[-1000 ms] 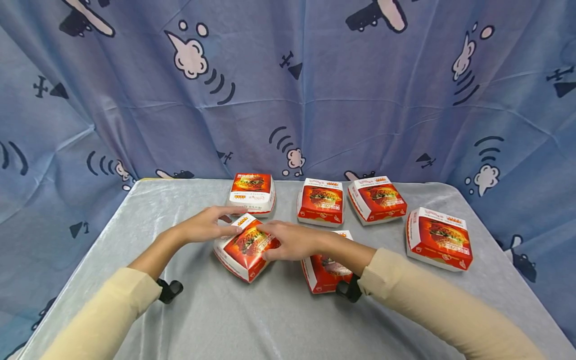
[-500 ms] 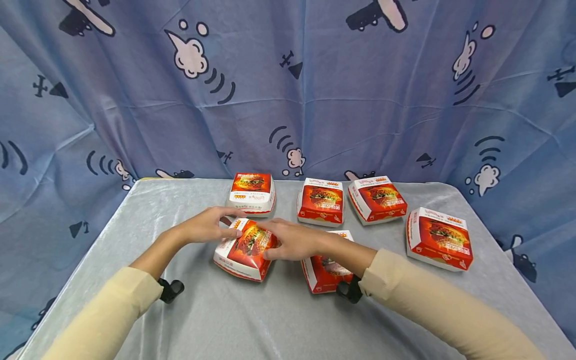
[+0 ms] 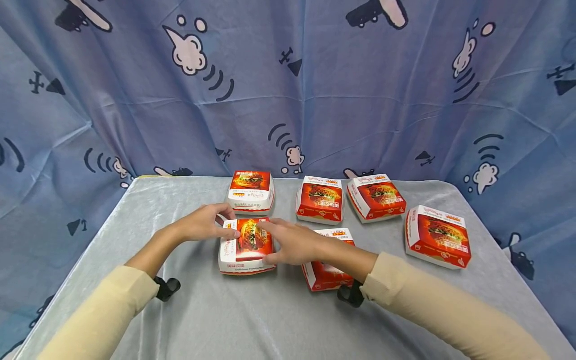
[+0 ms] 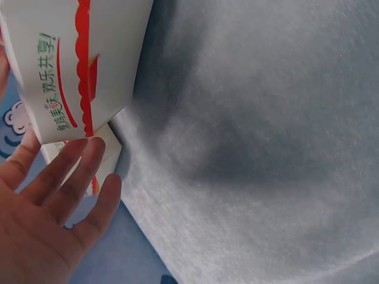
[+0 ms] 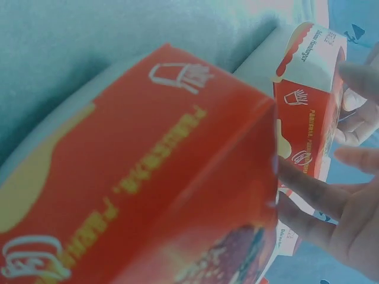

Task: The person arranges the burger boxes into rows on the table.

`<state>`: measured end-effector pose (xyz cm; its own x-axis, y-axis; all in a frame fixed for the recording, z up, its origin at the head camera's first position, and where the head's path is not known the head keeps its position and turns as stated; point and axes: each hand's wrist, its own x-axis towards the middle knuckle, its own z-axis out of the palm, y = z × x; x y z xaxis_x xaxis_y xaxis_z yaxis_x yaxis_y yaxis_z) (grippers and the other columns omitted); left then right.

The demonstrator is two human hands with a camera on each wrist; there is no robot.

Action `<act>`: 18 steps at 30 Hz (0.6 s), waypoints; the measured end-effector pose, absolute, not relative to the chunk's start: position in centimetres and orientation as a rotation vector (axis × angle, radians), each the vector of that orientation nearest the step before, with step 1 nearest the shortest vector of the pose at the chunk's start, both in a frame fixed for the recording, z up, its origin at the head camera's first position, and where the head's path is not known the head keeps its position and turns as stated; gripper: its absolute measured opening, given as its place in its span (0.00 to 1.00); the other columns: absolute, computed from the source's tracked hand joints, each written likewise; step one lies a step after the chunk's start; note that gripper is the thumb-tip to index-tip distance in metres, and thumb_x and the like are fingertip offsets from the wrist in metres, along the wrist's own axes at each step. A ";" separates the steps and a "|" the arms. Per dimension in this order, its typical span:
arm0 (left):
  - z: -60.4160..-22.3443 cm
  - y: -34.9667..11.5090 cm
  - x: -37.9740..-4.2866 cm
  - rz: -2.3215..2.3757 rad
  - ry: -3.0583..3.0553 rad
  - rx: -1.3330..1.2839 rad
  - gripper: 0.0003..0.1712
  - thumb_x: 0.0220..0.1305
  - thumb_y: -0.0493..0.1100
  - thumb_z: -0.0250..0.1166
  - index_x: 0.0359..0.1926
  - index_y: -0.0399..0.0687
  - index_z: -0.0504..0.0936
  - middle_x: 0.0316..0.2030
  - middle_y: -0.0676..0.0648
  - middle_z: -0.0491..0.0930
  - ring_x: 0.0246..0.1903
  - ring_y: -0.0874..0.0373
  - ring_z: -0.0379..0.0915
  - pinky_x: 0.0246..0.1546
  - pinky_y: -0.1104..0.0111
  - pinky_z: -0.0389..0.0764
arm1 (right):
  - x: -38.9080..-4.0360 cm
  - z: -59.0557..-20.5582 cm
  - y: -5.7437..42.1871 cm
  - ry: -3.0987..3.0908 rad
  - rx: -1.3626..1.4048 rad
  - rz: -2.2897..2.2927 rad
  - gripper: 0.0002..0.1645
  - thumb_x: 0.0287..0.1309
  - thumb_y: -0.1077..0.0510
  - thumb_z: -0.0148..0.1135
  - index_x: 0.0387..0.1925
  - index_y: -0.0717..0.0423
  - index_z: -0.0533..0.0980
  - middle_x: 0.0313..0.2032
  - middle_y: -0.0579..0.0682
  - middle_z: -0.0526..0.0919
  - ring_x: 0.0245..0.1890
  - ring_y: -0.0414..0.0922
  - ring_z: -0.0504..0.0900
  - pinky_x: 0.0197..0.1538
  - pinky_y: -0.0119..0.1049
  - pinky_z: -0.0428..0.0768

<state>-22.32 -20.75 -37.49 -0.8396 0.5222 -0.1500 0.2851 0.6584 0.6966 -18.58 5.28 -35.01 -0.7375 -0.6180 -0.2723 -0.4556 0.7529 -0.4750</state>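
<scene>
A red and white hamburger box point(image 3: 254, 240) sits on the table between both hands, its printed lid facing up. My left hand point(image 3: 203, 223) holds its left side, thumb on the lid and fingers toward the back corner. In the left wrist view, the fingers of that hand point(image 4: 50, 216) are spread against the white side point(image 4: 68, 77). My right hand point(image 3: 294, 242) grips the right side, with fingers over the back right edge and thumb at the front. Beneath my right forearm lies another hamburger box point(image 3: 328, 272), partly covered; it looms large in the right wrist view point(image 5: 148, 165).
Behind the held box stands a hamburger box point(image 3: 251, 192) turned another way. More boxes stand at the back point(image 3: 320, 200), the back right point(image 3: 377, 197) and the right point(image 3: 437, 236). A grey cloth covers the table point(image 3: 202, 320); a blue patterned curtain point(image 3: 252, 90) hangs behind.
Between my hands, the box has turned from a slanted position until its front edge lies nearly level across the view. The hands have barely shifted, and the other boxes stay put.
</scene>
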 end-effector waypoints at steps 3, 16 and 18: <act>-37.6 -20.8 -22.4 0.974 2.537 0.636 0.24 0.60 0.54 0.72 0.48 0.42 0.77 0.50 0.43 0.79 0.53 0.47 0.75 0.55 0.53 0.75 | -18.6 -35.0 5.3 2.541 -0.823 -0.488 0.46 0.58 0.46 0.69 0.75 0.44 0.60 0.73 0.55 0.60 0.69 0.53 0.66 0.63 0.55 0.71; -37.7 -19.9 -22.3 1.009 2.498 0.775 0.35 0.61 0.48 0.70 0.66 0.38 0.73 0.55 0.39 0.79 0.54 0.42 0.75 0.57 0.49 0.74 | -19.2 -35.2 5.4 2.550 -0.878 -0.408 0.42 0.62 0.52 0.67 0.75 0.42 0.61 0.67 0.50 0.71 0.62 0.47 0.73 0.58 0.50 0.76; -37.6 -19.9 -22.3 1.015 2.489 0.777 0.36 0.61 0.48 0.71 0.67 0.40 0.73 0.55 0.40 0.80 0.54 0.43 0.75 0.57 0.50 0.75 | -19.3 -35.2 5.4 2.549 -0.883 -0.405 0.42 0.62 0.53 0.66 0.75 0.41 0.61 0.67 0.50 0.72 0.61 0.46 0.73 0.57 0.50 0.77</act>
<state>-22.32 -19.91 -37.63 -0.7919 0.6017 -0.1041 0.3573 0.5949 0.7200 -19.26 5.38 -35.19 -0.7151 -0.6391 -0.2833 -0.5198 0.7571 -0.3958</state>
